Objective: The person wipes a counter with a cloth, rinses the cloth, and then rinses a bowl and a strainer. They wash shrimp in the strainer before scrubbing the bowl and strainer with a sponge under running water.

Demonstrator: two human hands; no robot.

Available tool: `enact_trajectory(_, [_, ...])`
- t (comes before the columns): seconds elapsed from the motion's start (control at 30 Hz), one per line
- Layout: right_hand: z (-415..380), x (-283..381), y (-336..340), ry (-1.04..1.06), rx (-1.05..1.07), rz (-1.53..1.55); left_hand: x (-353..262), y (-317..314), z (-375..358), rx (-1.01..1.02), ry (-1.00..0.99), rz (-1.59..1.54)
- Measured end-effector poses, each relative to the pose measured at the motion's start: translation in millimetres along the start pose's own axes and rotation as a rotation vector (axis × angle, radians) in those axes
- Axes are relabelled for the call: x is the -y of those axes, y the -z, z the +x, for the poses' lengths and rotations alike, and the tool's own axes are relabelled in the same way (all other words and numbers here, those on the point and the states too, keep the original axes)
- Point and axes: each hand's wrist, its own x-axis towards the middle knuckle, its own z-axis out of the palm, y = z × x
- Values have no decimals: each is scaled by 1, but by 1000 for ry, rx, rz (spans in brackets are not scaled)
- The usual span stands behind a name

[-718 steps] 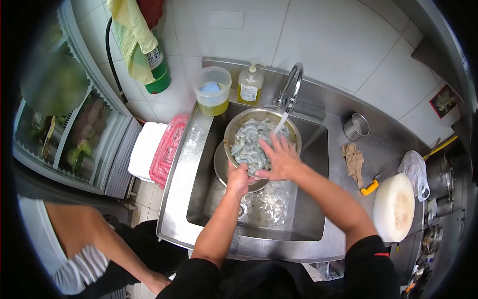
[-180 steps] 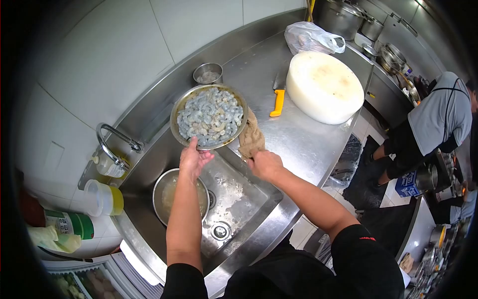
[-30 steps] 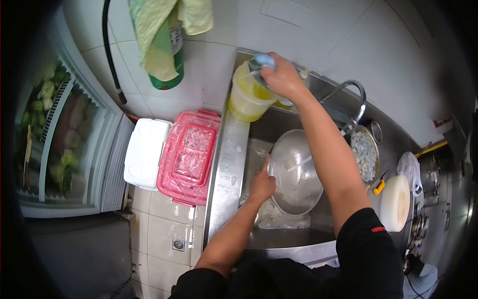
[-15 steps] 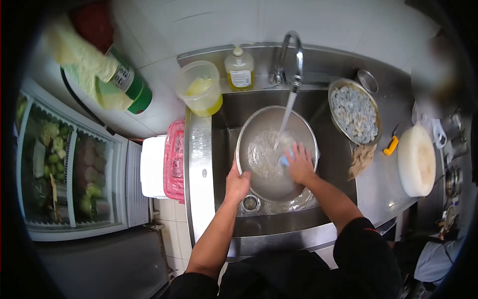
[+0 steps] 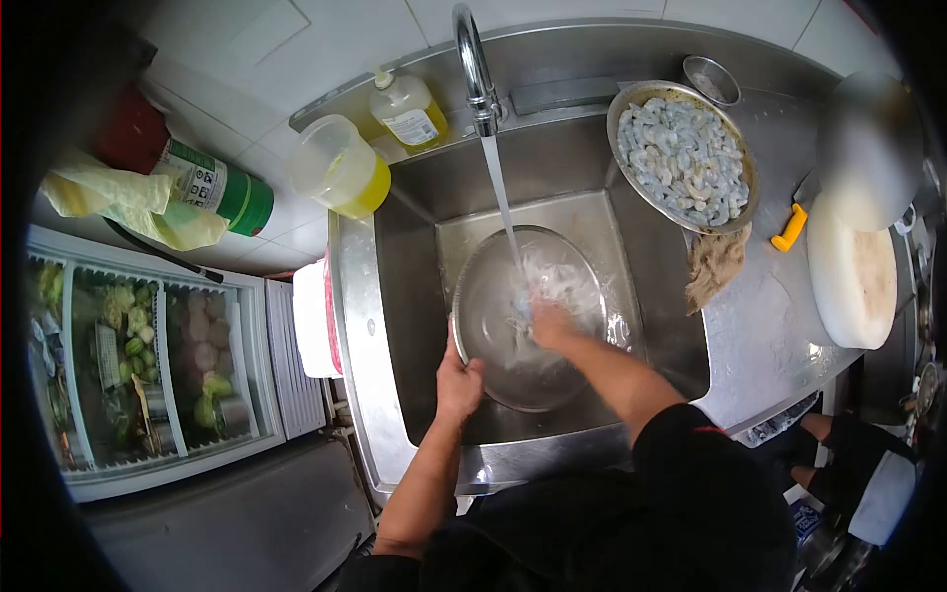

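Observation:
A round metal bowl (image 5: 528,390) sits low in the sink, with splashing water inside it. My left hand (image 5: 460,385) grips its left rim, thumb inside and fingers outside. My right hand (image 5: 554,326) is down inside the bowl, blurred by motion and splashes. At its fingertips shows a bit of something light blue (image 5: 520,308), like a sponge or cloth, mostly hidden. From the faucet (image 5: 475,74) a stream of water (image 5: 500,187) falls into the bowl just beside my right hand.
A basin of peeled shrimp (image 5: 683,163) stands right of the sink (image 5: 404,296), by a brown rag (image 5: 715,268), a yellow-handled knife (image 5: 789,229) and a white chopping block (image 5: 850,271). On the left are a plastic tub (image 5: 340,168), a soap bottle (image 5: 407,111) and an open fridge (image 5: 148,365).
My right hand has moved from the bowl's right inner side toward its middle, and water splashes there. My left hand stays on the rim. The camera view has shifted.

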Motion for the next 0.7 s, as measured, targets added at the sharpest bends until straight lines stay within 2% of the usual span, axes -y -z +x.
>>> enact_trajectory(0.07, [33, 29, -25, 123, -329, 216, 3, -3, 2, 23, 23, 41])
enact_trajectory(0.1, [33, 44, -42, 242, -558, 477, 7, -4, 9, 40, 65, 1])
enact_trajectory(0.2, [-29, 54, -24, 463, -344, 528, 16, 2, 15, 17, 85, -85])
enact_trajectory(0.27, [-9, -22, -41, 376, -222, 277, 9, 8, 5, -30, 13, -151])
enact_trajectory(0.33, [-7, -3, 6, -68, -161, 601, -2, 4, -7, 20, 46, -49])
enact_trajectory(0.4, [22, 33, 6, -186, -510, 706, 8, -8, -7, 31, 27, 12])
enact_trajectory(0.43, [45, 49, -10, -72, -885, 638, 14, -10, -4, 8, -19, 42])
enact_trajectory(0.5, [28, 85, 1, 72, -720, 861, 15, -11, 11, -36, -128, 102])
enact_trajectory(0.57, [-7, 91, 5, 202, -472, 885, -2, 9, 25, 26, 39, -95])
enact_trajectory(0.63, [-36, 90, 7, 337, -209, 897, -16, 27, 30, -43, -90, -50])
enact_trajectory(0.7, [-49, 63, 19, 187, 2, 546, -13, 40, 32, -59, -184, 109])
